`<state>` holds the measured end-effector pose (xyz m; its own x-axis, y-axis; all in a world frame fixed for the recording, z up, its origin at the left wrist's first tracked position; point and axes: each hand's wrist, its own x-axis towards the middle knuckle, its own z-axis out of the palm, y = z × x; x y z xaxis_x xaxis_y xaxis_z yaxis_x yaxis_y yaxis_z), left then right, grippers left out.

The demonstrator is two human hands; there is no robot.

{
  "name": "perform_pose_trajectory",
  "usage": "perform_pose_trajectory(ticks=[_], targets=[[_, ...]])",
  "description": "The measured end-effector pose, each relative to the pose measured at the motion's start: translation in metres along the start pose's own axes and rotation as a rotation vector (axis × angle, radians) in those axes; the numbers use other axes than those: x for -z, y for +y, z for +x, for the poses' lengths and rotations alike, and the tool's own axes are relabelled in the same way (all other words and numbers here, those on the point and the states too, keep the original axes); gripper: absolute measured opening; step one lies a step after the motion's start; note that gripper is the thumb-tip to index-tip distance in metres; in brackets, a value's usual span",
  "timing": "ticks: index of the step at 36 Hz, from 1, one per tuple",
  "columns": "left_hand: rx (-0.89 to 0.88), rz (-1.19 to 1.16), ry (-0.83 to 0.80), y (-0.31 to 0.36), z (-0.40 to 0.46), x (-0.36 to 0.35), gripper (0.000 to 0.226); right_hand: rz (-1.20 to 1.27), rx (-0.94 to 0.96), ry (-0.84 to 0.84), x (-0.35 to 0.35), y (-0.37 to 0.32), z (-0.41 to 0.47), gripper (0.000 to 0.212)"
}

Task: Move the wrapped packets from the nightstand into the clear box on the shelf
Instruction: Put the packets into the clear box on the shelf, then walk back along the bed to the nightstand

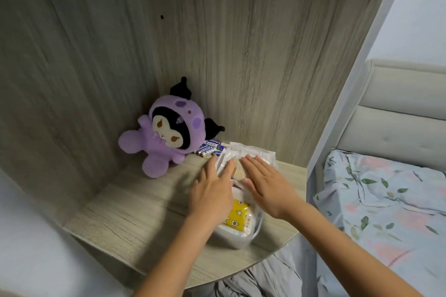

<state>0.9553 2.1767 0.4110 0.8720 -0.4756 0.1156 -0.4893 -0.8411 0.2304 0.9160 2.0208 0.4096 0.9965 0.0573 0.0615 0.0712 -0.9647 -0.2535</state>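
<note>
A clear plastic box (241, 240) stands on the wooden shelf (135, 222), near its front right. Wrapped packets (251, 155) in clear wrap are piled inside and rise above its rim. A yellow packet with stars (237, 217) shows through at the near end. My left hand (212, 190) lies flat with straight fingers on the left side of the pile. My right hand (263, 184) lies flat on top of the pile, fingers pointing away from me. Both hands press on the packets; neither grips anything.
A purple plush toy (164, 132) leans in the back corner of the shelf. Several blue batteries (210, 148) lie behind the box by the back wall. A bed with a floral sheet (386, 200) is to the right. Grey cloth (260, 277) hangs below the shelf edge.
</note>
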Motion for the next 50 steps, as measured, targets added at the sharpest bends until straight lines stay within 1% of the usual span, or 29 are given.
perform_pose_trajectory(ticks=[2,3,6,7,9,10,12,14,16,18,20,22,24,28,30,33,39,44,47,50], targets=[[0.011,0.006,0.016,0.002,-0.001,0.002,0.055,0.005,-0.008,-0.014,-0.002,0.003,0.002,0.102],[0.011,0.004,0.012,0.002,-0.002,0.002,0.055,0.014,-0.015,-0.02,-0.002,0.004,0.003,0.096],[-0.002,0.006,0.001,0.001,-0.002,0.0,0.054,0.017,-0.025,-0.015,-0.002,0.003,0.003,0.065],[-0.006,0.001,-0.001,0.0,-0.002,0.0,0.054,0.027,-0.022,0.0,-0.002,0.003,0.002,0.06],[-0.005,-0.024,-0.012,-0.001,-0.002,0.001,0.054,0.094,-0.009,0.039,-0.003,0.003,-0.001,0.058],[-0.005,-0.052,-0.017,-0.001,-0.003,0.002,0.055,0.156,-0.005,0.07,-0.003,0.002,-0.005,0.058],[0.001,-0.138,0.0,-0.003,-0.006,0.006,0.059,0.273,-0.054,0.193,-0.001,0.0,-0.019,0.056],[-0.001,-0.215,0.074,-0.006,-0.008,0.013,0.062,0.329,-0.202,0.344,0.002,0.003,-0.038,0.053],[-0.062,-0.239,0.155,-0.007,-0.01,0.022,0.056,0.283,-0.346,0.442,0.002,0.015,-0.059,0.046],[-0.168,-0.24,0.18,-0.003,-0.011,0.031,0.047,0.213,-0.47,0.457,0.002,0.032,-0.084,0.037],[-0.294,-0.206,0.152,0.007,-0.011,0.039,0.04,0.123,-0.59,0.431,0.001,0.045,-0.112,0.031],[-0.449,-0.192,0.125,0.02,-0.014,0.041,0.039,0.004,-0.704,0.405,0.0,0.048,-0.146,0.026],[-0.601,-0.215,0.107,0.037,-0.023,0.038,0.04,-0.085,-0.827,0.368,-0.002,0.042,-0.186,0.025],[-0.87,-0.22,-0.023,0.074,-0.062,0.021,0.041,-0.167,-1.089,0.361,-0.01,0.01,-0.278,0.027],[-1.0,-0.219,-0.096,0.097,-0.086,0.007,0.038,-0.174,-1.219,0.361,-0.014,-0.015,-0.328,0.028],[-1.188,-0.151,-0.223,0.137,-0.13,-0.016,0.038,-0.212,-1.416,0.372,-0.02,-0.062,-0.407,0.029],[-1.505,0.011,-0.383,0.208,-0.235,-0.037,0.042,-0.238,-1.836,0.269,-0.027,-0.175,-0.547,0.041],[-1.696,0.126,-0.41,0.249,-0.319,-0.04,0.046,-0.153,-2.156,0.254,-0.042,-0.267,-0.629,0.049],[-1.794,0.145,-0.422,0.269,-0.373,-0.039,0.047,-0.109,-2.283,0.275,-0.053,-0.313,-0.667,0.048],[-1.891,0.132,-0.423,0.287,-0.429,-0.039,0.048,-0.068,-2.37,0.312,-0.064,-0.348,-0.705,0.047]])
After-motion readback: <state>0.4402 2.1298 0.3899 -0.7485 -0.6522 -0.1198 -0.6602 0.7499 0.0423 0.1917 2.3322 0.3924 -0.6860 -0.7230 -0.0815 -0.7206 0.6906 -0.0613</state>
